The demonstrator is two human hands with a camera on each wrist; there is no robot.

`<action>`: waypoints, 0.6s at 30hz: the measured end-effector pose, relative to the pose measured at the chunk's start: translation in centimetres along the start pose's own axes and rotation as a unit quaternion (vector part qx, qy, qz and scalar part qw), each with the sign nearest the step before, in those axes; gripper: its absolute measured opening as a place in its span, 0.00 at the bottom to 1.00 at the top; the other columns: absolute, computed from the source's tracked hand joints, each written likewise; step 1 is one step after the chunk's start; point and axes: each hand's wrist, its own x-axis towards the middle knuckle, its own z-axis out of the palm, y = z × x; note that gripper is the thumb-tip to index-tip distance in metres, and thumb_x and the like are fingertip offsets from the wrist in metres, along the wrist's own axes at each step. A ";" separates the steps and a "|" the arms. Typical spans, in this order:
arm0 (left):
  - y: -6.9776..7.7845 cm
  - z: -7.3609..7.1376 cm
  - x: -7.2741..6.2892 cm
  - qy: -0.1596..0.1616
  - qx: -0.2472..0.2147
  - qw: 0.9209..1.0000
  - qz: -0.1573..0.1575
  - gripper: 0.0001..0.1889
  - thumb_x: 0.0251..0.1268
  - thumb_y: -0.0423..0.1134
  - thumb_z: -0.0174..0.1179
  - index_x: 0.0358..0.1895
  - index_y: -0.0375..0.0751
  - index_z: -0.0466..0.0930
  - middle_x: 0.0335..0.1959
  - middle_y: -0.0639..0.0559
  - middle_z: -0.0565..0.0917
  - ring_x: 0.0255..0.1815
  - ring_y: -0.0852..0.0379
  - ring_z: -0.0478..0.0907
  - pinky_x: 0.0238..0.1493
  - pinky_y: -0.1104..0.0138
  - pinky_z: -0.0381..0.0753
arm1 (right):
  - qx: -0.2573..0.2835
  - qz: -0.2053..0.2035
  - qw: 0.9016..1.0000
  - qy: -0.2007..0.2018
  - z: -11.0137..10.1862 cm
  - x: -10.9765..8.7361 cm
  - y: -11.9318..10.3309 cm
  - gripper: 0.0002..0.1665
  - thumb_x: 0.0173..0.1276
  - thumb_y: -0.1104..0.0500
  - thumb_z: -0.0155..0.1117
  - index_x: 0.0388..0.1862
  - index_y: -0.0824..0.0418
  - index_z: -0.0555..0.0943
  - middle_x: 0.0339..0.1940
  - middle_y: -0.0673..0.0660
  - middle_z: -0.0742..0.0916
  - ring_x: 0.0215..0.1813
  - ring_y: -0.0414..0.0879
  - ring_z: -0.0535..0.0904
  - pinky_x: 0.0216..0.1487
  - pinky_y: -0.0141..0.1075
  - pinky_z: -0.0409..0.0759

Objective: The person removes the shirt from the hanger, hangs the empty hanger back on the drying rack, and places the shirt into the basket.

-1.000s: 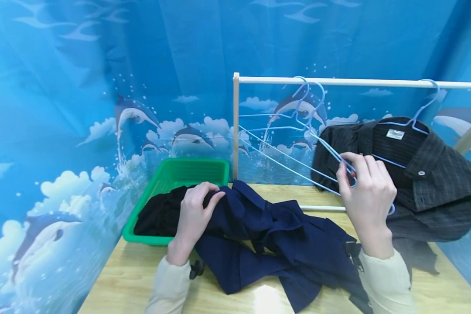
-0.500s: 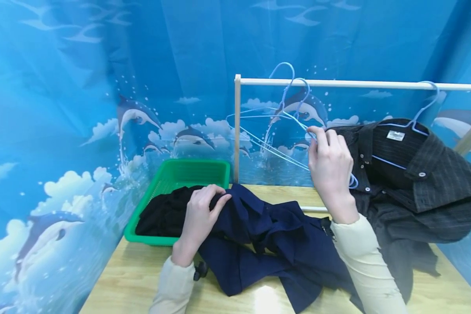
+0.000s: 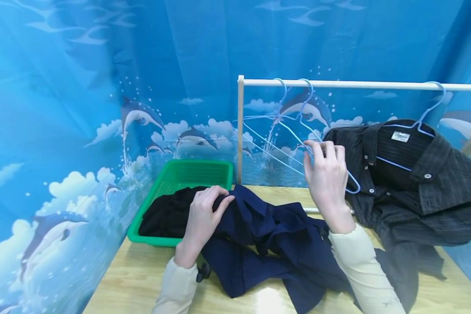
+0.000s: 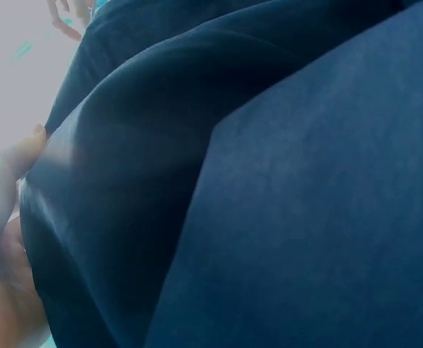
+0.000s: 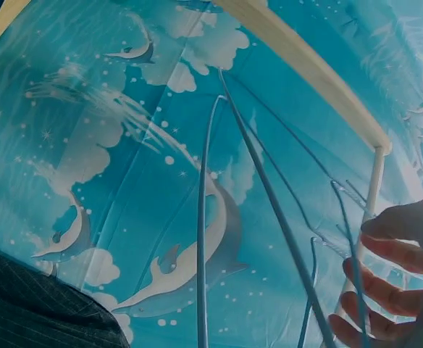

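Observation:
My left hand (image 3: pixel 206 216) pinches the bunched edge of a navy blue garment (image 3: pixel 274 231) lying crumpled on the table. In the left wrist view, its fabric (image 4: pixel 291 188) fills most of the frame, with the thumb and fingers at its left edge. My right hand (image 3: pixel 326 181) is raised at the rack, thumb and fingers around the sloping wire of a light blue hanger (image 3: pixel 292 131). A second blue wire hanger (image 3: pixel 280 102) hangs just left of it. In the right wrist view, hanger wire (image 5: pixel 350 239) passes between thumb and fingers.
The white rail (image 3: pixel 369 84) runs along the back. At right hangs a dark striped shirt (image 3: pixel 443 192) on a blue hanger. A green basket (image 3: pixel 216 168) at left contains black clothing (image 3: pixel 165 213). Behind stands a dolphin-print curtain (image 3: pixel 141 65).
My right hand has moved left with the hangers. One hanger's hook rose above the rail, and both hooks now sit on it, farther apart. My left hand keeps its hold on the navy garment.

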 end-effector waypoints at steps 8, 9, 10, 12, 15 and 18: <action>0.2 -0.1 0.1 -0.008 -0.001 1.000 -0.005 0.07 0.69 0.43 0.66 0.41 0.43 0.84 0.36 0.52 0.86 0.39 0.54 0.84 0.52 0.54 0.80 | 0.052 -0.058 0.996 0.047 -0.6 -2.2 -2.3 0.18 0.68 0.68 0.68 0.56 0.63 0.83 0.48 0.67 0.83 0.50 0.65 0.74 0.51 0.55 0.74; 0.2 -0.1 0.1 -0.009 -0.001 1.000 -0.005 0.07 0.69 0.43 0.66 0.41 0.43 0.84 0.36 0.52 0.86 0.39 0.54 0.84 0.52 0.54 0.80 | 0.063 -0.065 0.995 0.046 -0.5 -2.7 -2.7 0.18 0.67 0.68 0.68 0.56 0.63 0.83 0.47 0.66 0.83 0.50 0.65 0.74 0.51 0.55 0.74; 0.2 0.0 0.0 -0.009 -0.001 1.000 -0.004 0.07 0.69 0.43 0.66 0.41 0.44 0.84 0.36 0.52 0.86 0.39 0.54 0.84 0.52 0.54 0.80 | 0.076 -0.072 0.994 0.044 -0.4 -3.1 -3.0 0.18 0.67 0.68 0.69 0.56 0.63 0.83 0.47 0.66 0.83 0.50 0.65 0.74 0.51 0.54 0.74; 0.2 0.0 0.0 -0.009 -0.001 1.000 -0.003 0.07 0.69 0.43 0.66 0.41 0.44 0.84 0.36 0.52 0.86 0.39 0.54 0.84 0.51 0.54 0.80 | 0.107 -0.082 0.990 0.033 0.0 -4.2 -3.9 0.18 0.67 0.66 0.70 0.55 0.63 0.83 0.46 0.64 0.84 0.49 0.63 0.75 0.51 0.53 0.74; 0.2 0.0 0.0 -0.007 0.002 1.000 0.000 0.07 0.69 0.42 0.67 0.41 0.43 0.84 0.36 0.52 0.86 0.39 0.53 0.84 0.52 0.53 0.80 | 0.149 -0.086 0.985 -0.005 0.9 -6.0 -5.1 0.17 0.69 0.59 0.70 0.55 0.60 0.84 0.45 0.60 0.86 0.49 0.60 0.77 0.51 0.51 0.75; 0.2 0.1 -0.1 -0.004 0.003 1.000 0.008 0.07 0.67 0.42 0.68 0.41 0.42 0.84 0.36 0.51 0.86 0.39 0.53 0.85 0.51 0.53 0.80 | 0.162 -0.076 0.982 -0.059 2.0 -8.0 -6.4 0.23 0.70 0.45 0.69 0.57 0.57 0.84 0.47 0.55 0.87 0.52 0.56 0.78 0.51 0.49 0.78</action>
